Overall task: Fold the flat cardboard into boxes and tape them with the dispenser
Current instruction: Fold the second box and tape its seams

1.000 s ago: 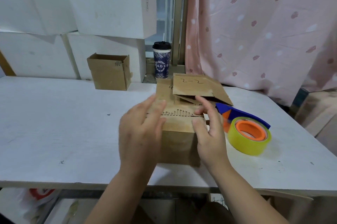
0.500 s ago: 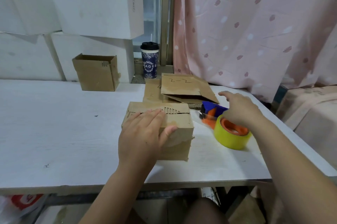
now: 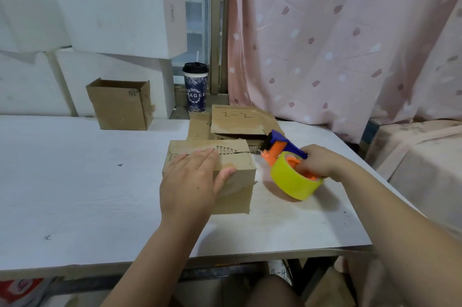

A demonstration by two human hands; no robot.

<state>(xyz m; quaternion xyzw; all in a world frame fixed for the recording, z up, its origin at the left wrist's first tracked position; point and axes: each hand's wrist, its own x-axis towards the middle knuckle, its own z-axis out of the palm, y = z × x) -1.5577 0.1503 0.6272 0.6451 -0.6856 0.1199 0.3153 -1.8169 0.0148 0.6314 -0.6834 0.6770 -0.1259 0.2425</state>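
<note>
One change: the right hand (image 3: 317, 162) is now gripping the dispenser (image 3: 287, 179); the left hand (image 3: 190, 181) is still pressing flat on the box (image 3: 237, 196), flat cardboard (image 3: 237, 122) lying at its one o'clock.

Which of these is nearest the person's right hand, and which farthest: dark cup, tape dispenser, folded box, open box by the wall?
1. The tape dispenser, gripped in the right hand itself.
2. The folded box, just to its left, under the left hand.
3. The dark cup, at the back by the window.
4. The open box, far back on the left.
</note>
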